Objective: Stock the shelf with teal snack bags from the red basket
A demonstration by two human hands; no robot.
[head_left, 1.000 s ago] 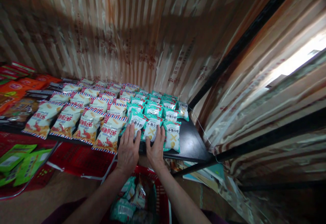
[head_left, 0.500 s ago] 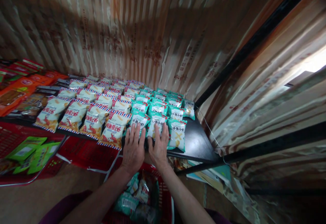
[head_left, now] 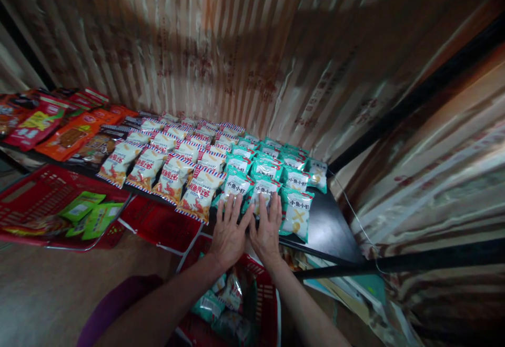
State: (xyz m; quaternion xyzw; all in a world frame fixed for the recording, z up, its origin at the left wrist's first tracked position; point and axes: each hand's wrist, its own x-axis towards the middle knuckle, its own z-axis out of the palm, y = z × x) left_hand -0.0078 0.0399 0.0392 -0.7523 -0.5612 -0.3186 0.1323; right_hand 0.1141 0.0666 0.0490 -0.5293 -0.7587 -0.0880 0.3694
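Teal-and-white snack bags (head_left: 235,184) sit in rows on a black shelf (head_left: 329,226), right at the fingertips of the left hand (head_left: 229,236) and right hand (head_left: 265,233). From the left, bags with striped edges (head_left: 202,191) bear red characters ending in 虾, then the teal ones read 小鱼小虾 in black. Fingers slightly parted, the left hand lies open against one front teal bag, the right, likewise open, against the next, thumbs almost meeting.
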